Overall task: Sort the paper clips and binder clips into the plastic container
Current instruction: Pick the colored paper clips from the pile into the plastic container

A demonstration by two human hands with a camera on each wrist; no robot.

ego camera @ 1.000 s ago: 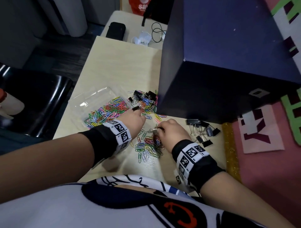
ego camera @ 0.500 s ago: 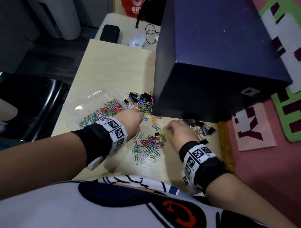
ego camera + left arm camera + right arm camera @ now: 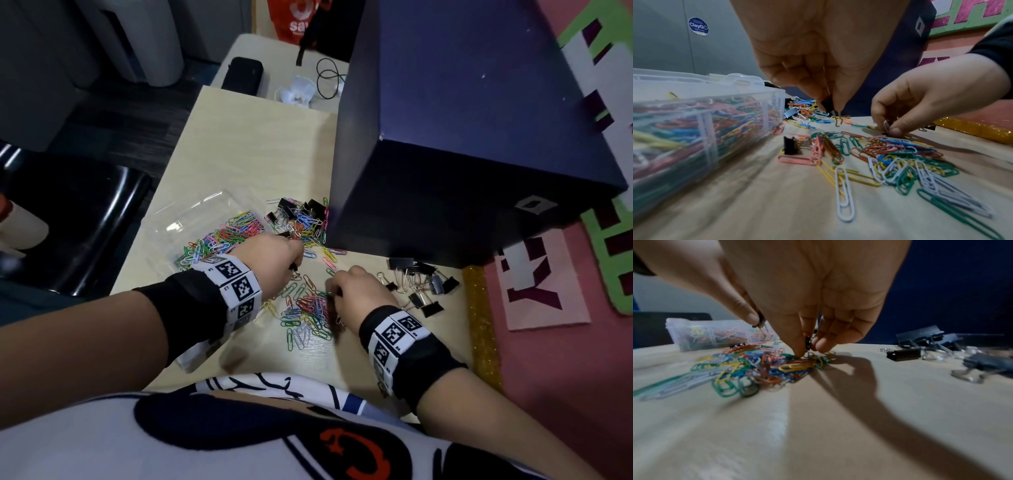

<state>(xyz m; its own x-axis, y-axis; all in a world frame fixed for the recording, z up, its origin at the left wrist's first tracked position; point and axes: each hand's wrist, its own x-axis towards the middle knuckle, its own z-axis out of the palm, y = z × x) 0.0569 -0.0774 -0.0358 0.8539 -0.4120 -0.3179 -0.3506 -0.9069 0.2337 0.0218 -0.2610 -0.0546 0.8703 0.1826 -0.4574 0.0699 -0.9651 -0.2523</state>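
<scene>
A clear plastic container (image 3: 202, 219) at the table's left holds many coloured paper clips (image 3: 222, 240). My left hand (image 3: 294, 269) hovers just right of it and pinches a small black binder clip (image 3: 828, 104), whose wire handles hang down. My right hand (image 3: 331, 293) reaches down into a loose pile of coloured paper clips (image 3: 308, 313) at the table's middle; its fingertips (image 3: 799, 352) pinch a small black binder clip (image 3: 807, 342) there. A mixed heap of clips (image 3: 301, 219) lies against the blue box. Several black binder clips (image 3: 423, 284) lie to the right.
A big dark blue box (image 3: 462, 137) stands at the table's back right. A gold glitter strip (image 3: 481, 325) and pink board (image 3: 565, 359) border the right side. A black chair (image 3: 68, 222) is on the left. A black case (image 3: 243, 73) and a cable (image 3: 327, 80) lie far back.
My right hand went right to the binder clip group, then came back left onto the paper clip pile. My left hand stayed beside the container.
</scene>
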